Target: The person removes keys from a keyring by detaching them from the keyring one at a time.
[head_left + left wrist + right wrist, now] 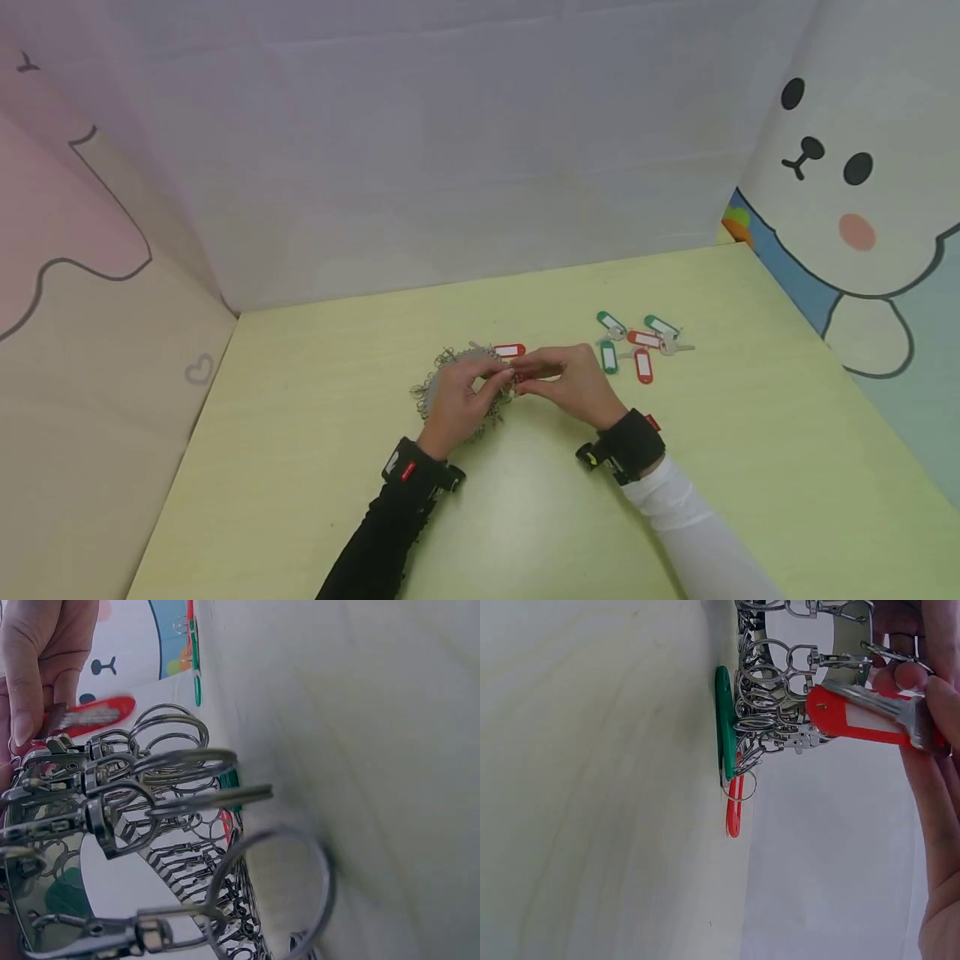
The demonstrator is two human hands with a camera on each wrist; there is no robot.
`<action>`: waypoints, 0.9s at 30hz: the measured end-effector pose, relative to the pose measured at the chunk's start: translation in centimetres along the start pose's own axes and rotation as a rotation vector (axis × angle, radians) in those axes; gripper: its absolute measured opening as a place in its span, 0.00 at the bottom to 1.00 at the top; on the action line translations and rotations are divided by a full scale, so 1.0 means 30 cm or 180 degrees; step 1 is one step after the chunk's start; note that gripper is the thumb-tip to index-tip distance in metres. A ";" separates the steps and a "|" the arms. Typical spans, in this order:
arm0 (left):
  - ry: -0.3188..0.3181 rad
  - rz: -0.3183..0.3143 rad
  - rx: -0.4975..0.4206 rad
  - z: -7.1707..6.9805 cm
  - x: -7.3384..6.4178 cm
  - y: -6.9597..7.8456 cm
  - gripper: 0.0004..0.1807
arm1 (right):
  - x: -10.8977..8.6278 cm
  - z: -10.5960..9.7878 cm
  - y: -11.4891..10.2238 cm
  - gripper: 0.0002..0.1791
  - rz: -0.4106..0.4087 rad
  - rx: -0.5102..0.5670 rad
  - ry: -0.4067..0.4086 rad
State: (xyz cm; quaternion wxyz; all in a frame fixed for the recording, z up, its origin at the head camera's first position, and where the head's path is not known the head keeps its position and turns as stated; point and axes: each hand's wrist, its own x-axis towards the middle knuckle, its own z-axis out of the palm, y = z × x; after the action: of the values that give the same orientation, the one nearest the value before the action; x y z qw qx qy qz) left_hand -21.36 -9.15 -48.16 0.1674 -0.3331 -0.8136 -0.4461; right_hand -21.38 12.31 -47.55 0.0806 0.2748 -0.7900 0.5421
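Near the middle of the table, my left hand [459,402] pinches the edge of a large grey ring holder with several small metal snap hooks [82,821] around it, each with a split ring. My right hand [579,385] meets it at the holder's right edge, fingertips close to the left ones. Between its thumb and fingers it holds a metal key [881,703] with a red key tag [829,714]. The tag overlaps the snap hooks in the right wrist view. Fingers hide part of the hook at the pinch.
Right of the hands lie several loose keys with green tags [608,357] and red tags [643,367]. Another red tag [510,350] lies just behind the hands, close to the holder. A pale cloth wall [465,183] stands behind the yellowish table [315,467], with printed panels at both sides.
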 end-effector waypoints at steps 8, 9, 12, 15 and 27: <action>-0.0004 -0.0116 0.0005 -0.011 -0.001 -0.009 0.07 | 0.013 -0.034 0.029 0.12 -0.0359 -0.0391 0.0277; -0.0022 -0.0125 0.0029 -0.012 -0.001 -0.012 0.07 | 0.014 -0.043 0.034 0.12 -0.0361 -0.0414 0.0329; -0.0110 -0.0161 0.0054 -0.015 0.000 -0.018 0.07 | 0.013 -0.072 0.054 0.11 -0.0325 -0.0496 0.0521; -0.0200 -0.0223 0.0040 -0.015 -0.002 -0.024 0.08 | 0.009 -0.104 0.082 0.09 -0.0173 -0.0630 0.0762; -0.0521 -0.0615 0.0107 -0.019 -0.015 -0.045 0.10 | -0.022 -0.197 0.168 0.10 0.0900 -0.1259 0.1095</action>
State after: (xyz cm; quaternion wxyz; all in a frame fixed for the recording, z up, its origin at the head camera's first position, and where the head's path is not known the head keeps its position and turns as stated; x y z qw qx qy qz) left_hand -21.99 -10.34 -48.94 0.0623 -0.2856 -0.8602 -0.4178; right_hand -24.46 19.17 -49.57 0.1889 0.0451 -0.8855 0.4221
